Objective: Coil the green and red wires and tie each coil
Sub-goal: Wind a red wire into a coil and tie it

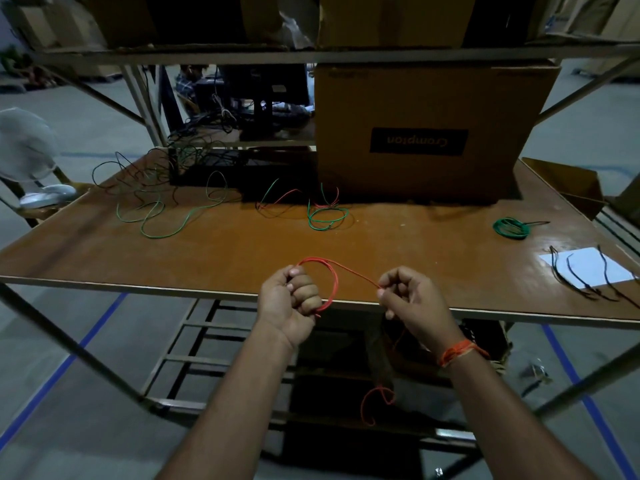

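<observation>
a: how far along?
b: one green coil [512, 227] lies finished on the worktop [415, 244], probably tied.
a: the red wire [334, 282]?
b: left hand [289, 299] grips its loops, right hand [407, 296] pinches the tail. loose wires [152, 216] remain.

Bare table [242, 244] ahead (loose wires [327, 214] and cardboard box [426, 133] crowd the back).

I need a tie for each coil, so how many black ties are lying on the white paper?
3, side by side on the white paper at the table's right edge: left black tie, middle one, right one. Their near ends run off the paper; more may lie beyond the frame.
</observation>
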A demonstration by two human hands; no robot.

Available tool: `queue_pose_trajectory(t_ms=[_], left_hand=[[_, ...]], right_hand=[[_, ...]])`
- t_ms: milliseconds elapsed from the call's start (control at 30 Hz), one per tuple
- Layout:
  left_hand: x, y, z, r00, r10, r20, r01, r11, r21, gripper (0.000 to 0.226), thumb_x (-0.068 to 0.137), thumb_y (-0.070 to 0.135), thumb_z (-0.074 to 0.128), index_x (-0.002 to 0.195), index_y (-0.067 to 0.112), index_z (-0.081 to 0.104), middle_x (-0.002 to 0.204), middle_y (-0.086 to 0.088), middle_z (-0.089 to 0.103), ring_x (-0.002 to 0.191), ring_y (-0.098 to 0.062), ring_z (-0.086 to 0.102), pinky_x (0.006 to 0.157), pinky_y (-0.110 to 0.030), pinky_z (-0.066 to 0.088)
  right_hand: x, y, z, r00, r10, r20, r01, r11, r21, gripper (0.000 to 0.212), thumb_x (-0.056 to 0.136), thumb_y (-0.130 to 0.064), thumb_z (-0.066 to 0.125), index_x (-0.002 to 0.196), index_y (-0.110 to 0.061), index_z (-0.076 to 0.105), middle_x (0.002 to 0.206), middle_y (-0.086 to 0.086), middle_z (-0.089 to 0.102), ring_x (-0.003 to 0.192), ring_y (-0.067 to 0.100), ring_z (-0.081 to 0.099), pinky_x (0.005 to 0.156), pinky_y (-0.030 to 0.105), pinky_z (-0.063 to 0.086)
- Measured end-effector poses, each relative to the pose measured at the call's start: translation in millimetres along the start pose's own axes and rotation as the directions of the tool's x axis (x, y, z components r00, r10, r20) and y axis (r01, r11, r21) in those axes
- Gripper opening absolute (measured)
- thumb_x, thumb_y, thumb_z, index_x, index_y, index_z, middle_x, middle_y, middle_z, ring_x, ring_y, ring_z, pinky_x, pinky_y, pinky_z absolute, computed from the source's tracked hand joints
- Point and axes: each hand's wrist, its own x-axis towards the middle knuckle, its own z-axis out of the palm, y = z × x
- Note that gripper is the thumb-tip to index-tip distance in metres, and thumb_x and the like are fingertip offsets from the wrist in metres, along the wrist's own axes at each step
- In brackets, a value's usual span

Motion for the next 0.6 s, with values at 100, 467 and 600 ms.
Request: queue_pose_trajectory(t_ms=[100, 467, 600], left_hand=[[4, 16, 3, 0.997, 0.071, -0.013, -0.071, 0.997, -0.002, 0.038, 0.101, 0.018, 0.037, 0.064, 0.021, 0.043, 0.048, 0.01, 0.027, 0.034, -0.006, 0.02, 0.035, -0.021, 0.011], [16, 29, 6, 0.978, 0.21, 0.018, -0.21, 0.961, 0.178, 0.032, 0.107, 0.024, 0.039, 0.076, 0.02, 0.049, 0.055, 0.009, 0.036, 0.042, -0.005, 0.028, 0.041, -0.02, 0.018], [12, 24, 8, 0.957, 0.259, 0.127, -0.288, 0.893, 0.345, 0.031, 0.108, 0.024, 0.037, 0.081, 0.017, 0.05, 0.059, 0.007, 0.044, 0.047, -0.007, 0.037, 0.043, -0.02, 0.027]], right_hand=[[-10, 7, -2, 0.997, 0.026, -0.068, -0.025, 0.999, 0.021, 0.013, 0.091, 0.001, 0.065, 0.094, -0.011, 0.062, 0.071, 0.008, 0.059, 0.059, 0.015, 0.06, 0.06, 0.028, 0.051], [-29, -5, 19, 0.994, -0.083, -0.077, 0.03, 0.852, -0.523, 0.006, 0.088, -0.022, 0.073, 0.082, -0.022, 0.073, 0.073, -0.009, 0.068, 0.069, 0.0, 0.061, 0.061, 0.016, 0.042], [-33, -23, 27, 0.986, -0.069, 0.149, 0.147, 0.778, -0.611, 0.008, 0.093, -0.028, 0.067, 0.087, -0.023, 0.071, 0.079, -0.009, 0.067, 0.078, 0.008, 0.06, 0.066, 0.025, 0.041]])
